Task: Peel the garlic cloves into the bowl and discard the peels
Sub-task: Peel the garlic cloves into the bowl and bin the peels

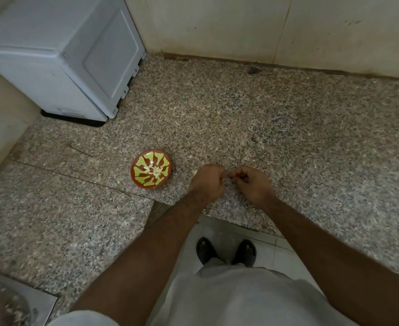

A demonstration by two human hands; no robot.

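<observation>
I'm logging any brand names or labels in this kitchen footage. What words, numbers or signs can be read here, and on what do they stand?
None can be read.
White appliance: its visible panels show no legible print.
Bowl: a red and yellow-green pattern only, no lettering.
Granite counter and wall tiles: stains and specks, no writing.

left hand (207, 180) curled, right hand (252, 182) curled, close together
</observation>
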